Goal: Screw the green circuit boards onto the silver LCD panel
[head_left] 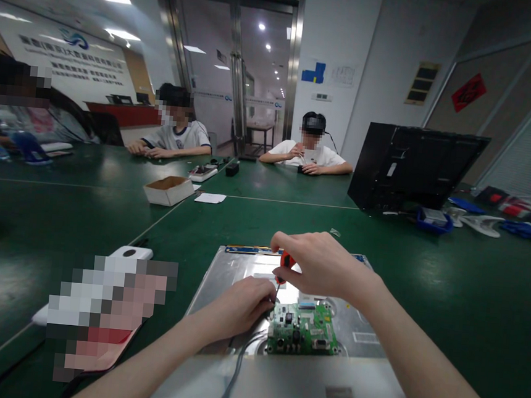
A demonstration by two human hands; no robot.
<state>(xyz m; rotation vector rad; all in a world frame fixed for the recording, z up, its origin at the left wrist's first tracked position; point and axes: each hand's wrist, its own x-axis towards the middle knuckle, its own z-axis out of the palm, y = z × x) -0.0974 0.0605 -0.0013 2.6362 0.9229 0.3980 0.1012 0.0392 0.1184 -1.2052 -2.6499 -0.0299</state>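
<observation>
My right hand (322, 263) is closed round the red and black handle of a screwdriver (287, 260). Its thin shaft points down, almost upright, to the upper left corner of a green circuit board (305, 327). At that corner my left hand (245, 301) has its fingers pinched together beside the screwdriver's tip. Whatever those fingers hold is hidden. The board lies on the silver metal back of a flat display panel (209, 286), in front of me on the green table. Grey cables (235, 370) run from the board's left side towards me.
Left of the panel lie a white device (129, 254) and a pinkish, partly blurred flat item (110, 346). Farther off stand an open cardboard box (168, 190) and, at right, a black monitor housing (407, 168) beside a blue tray (433, 221). Several people sit round the table.
</observation>
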